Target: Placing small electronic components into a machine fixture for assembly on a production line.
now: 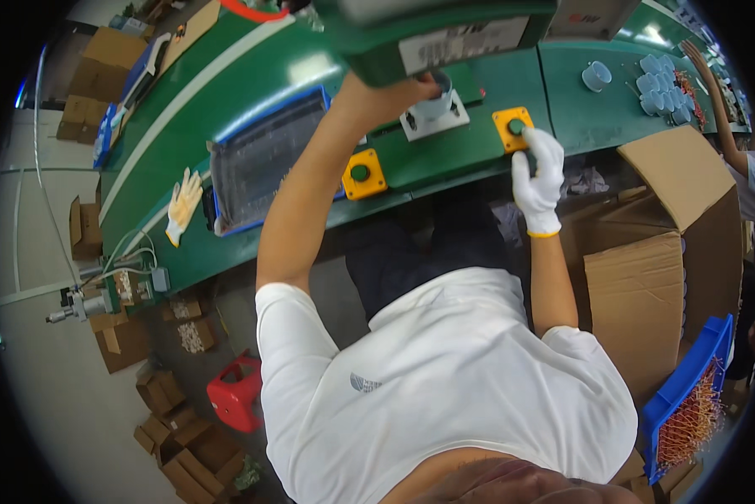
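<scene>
My bare left hand [382, 102] reaches under the green machine head [445, 42], which hides part of it. Its fingers grip the rim of a pale blue plastic cup [433, 107], seated on a light metal fixture plate [438, 123]. In a white knitted glove, my right hand [539, 181] is at the right-hand yellow button box [503, 134]. Its thumb stands apart from the fingers, and the fingertips are at the green button [517, 127]; I cannot tell whether they press it. A second yellow button box [366, 186] stands below my left forearm.
A blue-edged tray with a dark lining [264, 160] and a loose glove [184, 204] lie left on the green bench. More pale blue cups [661, 88] stand right, near another person's arm [713, 92]. An open carton [638, 277] and a blue bin of wired parts [688, 403] are at right.
</scene>
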A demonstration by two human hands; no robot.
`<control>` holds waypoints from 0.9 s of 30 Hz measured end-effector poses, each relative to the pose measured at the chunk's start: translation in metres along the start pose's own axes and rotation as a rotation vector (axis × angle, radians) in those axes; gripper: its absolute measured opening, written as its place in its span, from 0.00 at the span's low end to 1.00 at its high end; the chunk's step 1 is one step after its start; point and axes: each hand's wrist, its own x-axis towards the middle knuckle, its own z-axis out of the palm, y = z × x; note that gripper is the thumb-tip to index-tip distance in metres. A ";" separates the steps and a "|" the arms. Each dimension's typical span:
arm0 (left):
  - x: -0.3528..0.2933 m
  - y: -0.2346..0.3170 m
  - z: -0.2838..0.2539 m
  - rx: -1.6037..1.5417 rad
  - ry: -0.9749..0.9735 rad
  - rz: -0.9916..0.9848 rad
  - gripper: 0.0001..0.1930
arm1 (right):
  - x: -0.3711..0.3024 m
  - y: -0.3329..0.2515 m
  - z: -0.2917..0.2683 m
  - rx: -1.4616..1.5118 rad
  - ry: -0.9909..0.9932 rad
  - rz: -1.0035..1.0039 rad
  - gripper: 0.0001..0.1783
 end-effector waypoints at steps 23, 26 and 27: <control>0.010 -0.011 -0.009 -0.244 -0.058 0.130 0.12 | 0.014 0.014 0.015 -0.111 0.113 -0.206 0.20; 0.009 -0.007 -0.020 -0.198 -0.157 0.099 0.10 | 0.011 0.008 0.012 -0.116 0.067 -0.191 0.20; 0.003 -0.009 -0.021 -0.192 -0.147 0.097 0.10 | 0.012 0.006 0.011 -0.107 0.068 -0.200 0.20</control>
